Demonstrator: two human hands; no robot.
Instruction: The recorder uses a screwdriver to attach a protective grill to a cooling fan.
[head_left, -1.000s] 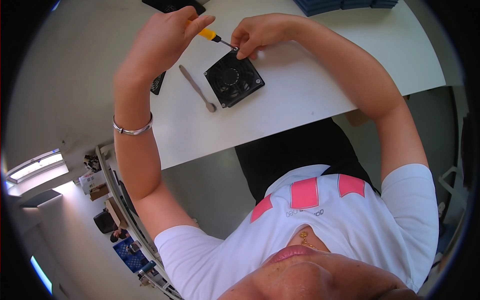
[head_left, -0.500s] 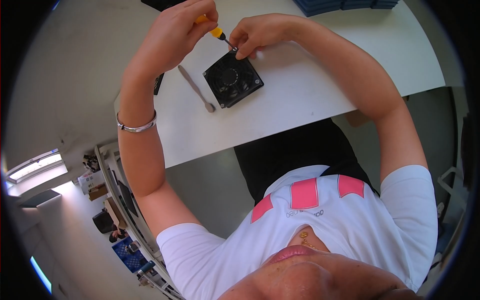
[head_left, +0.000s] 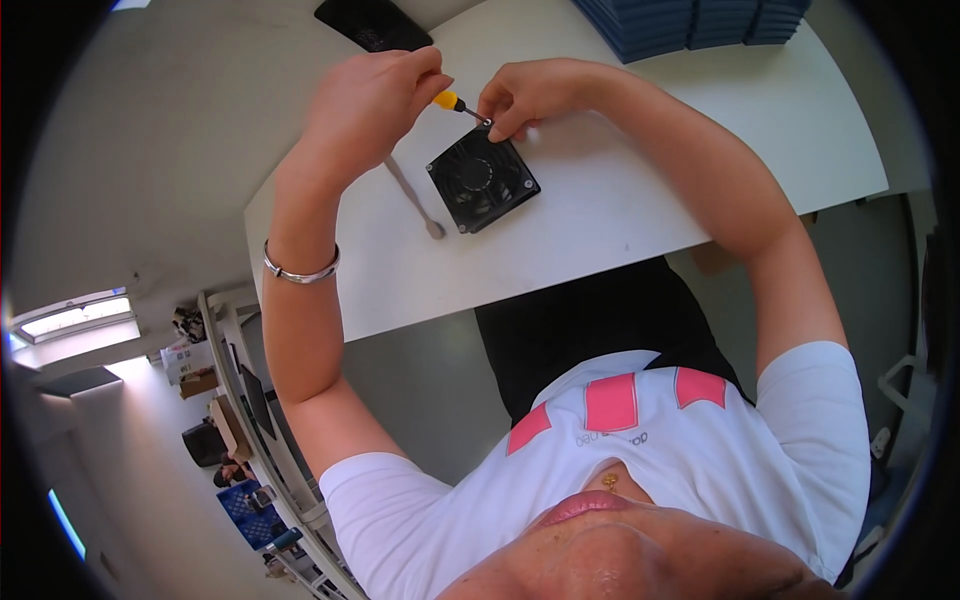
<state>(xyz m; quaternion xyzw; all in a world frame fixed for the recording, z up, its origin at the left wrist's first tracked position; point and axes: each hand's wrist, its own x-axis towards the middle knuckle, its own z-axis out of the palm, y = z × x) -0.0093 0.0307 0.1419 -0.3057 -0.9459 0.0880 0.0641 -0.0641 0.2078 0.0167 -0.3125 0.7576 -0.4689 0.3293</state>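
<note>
My left hand (head_left: 372, 108), with a silver bangle on its forearm, is closed around the yellow handle of a screwdriver (head_left: 447, 100). The dark shaft slants down to the far corner of a square black cooling fan (head_left: 482, 182), where its tip meets a screw. Right beside that corner, my right hand (head_left: 530, 95) pinches the fan's edge between thumb and fingers. The fan lies on the white table (head_left: 590, 200), with screws visible at its corners. Left of it lies a slim grey tool with a flattened, rounded end (head_left: 412, 198), its upper part near my left wrist.
A stack of dark blue trays or boxes (head_left: 690, 22) stands at the table's far right. A flat black object (head_left: 375, 24) lies at the far left edge, beyond my left hand. The table's near edge runs in front of my lap. Shelving (head_left: 262, 420) is off to the left.
The whole view has shifted, so hands, fan and table sit slightly lower and further right. More of the black object and the blue stack shows. The screwdriver remains at the same corner.
</note>
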